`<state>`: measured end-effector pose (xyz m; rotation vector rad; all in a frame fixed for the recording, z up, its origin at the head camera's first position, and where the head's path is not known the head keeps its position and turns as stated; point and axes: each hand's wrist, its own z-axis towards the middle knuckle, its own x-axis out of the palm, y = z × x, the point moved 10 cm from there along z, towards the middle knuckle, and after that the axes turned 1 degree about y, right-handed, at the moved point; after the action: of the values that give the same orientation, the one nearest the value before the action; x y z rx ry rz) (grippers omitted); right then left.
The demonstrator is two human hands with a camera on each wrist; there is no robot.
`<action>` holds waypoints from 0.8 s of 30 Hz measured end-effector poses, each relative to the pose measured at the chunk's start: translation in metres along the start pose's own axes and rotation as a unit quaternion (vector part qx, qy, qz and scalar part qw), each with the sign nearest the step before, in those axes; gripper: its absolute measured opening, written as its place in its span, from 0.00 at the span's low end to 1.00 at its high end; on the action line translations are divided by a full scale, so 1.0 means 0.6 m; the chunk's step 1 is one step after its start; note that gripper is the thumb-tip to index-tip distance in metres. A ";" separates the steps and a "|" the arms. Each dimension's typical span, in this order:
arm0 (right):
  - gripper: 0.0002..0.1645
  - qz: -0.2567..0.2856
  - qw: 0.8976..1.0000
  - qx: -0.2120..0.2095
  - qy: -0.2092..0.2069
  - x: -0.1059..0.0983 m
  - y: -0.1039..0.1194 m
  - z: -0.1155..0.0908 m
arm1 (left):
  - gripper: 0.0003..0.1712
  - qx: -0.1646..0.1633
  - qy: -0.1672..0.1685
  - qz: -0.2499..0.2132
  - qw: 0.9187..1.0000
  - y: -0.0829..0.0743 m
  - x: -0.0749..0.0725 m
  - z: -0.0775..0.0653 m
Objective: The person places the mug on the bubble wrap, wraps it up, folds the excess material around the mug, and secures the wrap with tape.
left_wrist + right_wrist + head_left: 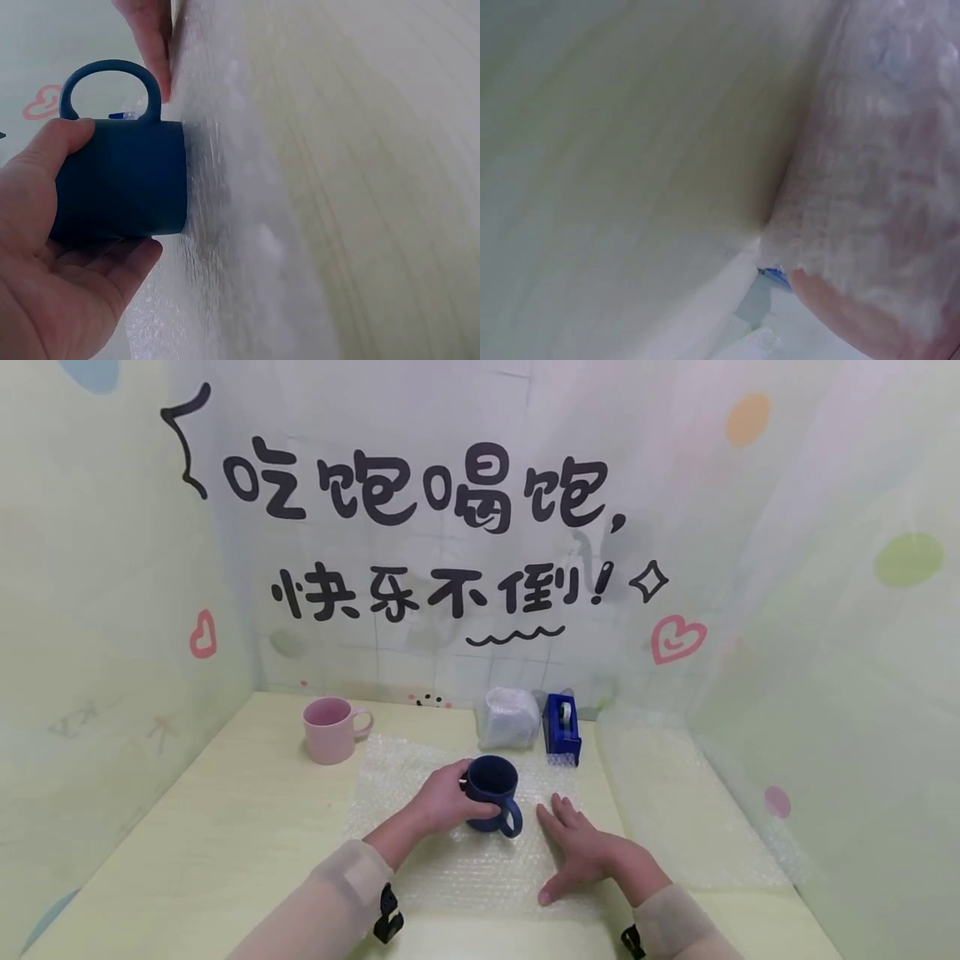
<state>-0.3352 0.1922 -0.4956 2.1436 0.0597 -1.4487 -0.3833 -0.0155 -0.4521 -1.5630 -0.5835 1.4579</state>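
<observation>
A dark blue mug (491, 793) stands upright on a sheet of bubble wrap (465, 877), its handle turned to the right and front. My left hand (450, 797) grips the mug's body from the left, thumb at the near side; in the left wrist view the thumb lies close by the handle and the fingers curl round the far side. To the right of the mug, my right hand (588, 852) rests spread at the sheet's right edge, with fingers and thumb apart. In the right wrist view bubble wrap (885, 172) covers much of that hand.
A pink mug (330, 733) stands at the back left. Near the back wall are a bubble-wrapped bundle (510, 718) and a blue tape dispenser (562, 727). Another bubble wrap sheet (690, 810) lies on the right of the pale table (217, 827). Printed walls enclose three sides.
</observation>
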 end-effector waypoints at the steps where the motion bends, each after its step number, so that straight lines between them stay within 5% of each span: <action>1: 0.83 0.003 1.000 -0.003 0.002 -0.001 0.000 0.000 | 0.38 0.001 0.001 0.003 1.000 0.001 0.000 0.001; 7: 0.69 0.060 0.998 -0.016 0.022 -0.039 -0.008 -0.001 | 0.37 0.008 0.012 0.017 1.000 0.000 0.001 0.006; 11: 0.49 0.086 0.995 0.017 -0.044 -0.110 -0.031 0.015 | 0.36 0.008 0.007 0.026 1.000 -0.003 -0.006 0.005; 14: 0.43 0.074 0.990 0.067 -0.097 -0.146 -0.056 0.034 | 0.35 0.006 0.006 0.026 1.000 -0.004 -0.009 0.004; 21: 0.51 0.093 0.976 0.138 -0.140 -0.137 -0.095 0.071 | 0.36 0.001 0.015 0.023 1.000 0.000 -0.004 0.000; 24: 0.44 0.100 0.970 0.136 -0.174 -0.142 -0.092 0.073 | 0.37 0.003 0.017 0.021 1.000 -0.001 -0.004 -0.001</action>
<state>-0.4261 0.2410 -0.4560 1.9920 -0.4968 -1.7660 -0.3831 -0.0173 -0.4503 -1.6014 -0.5274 1.4601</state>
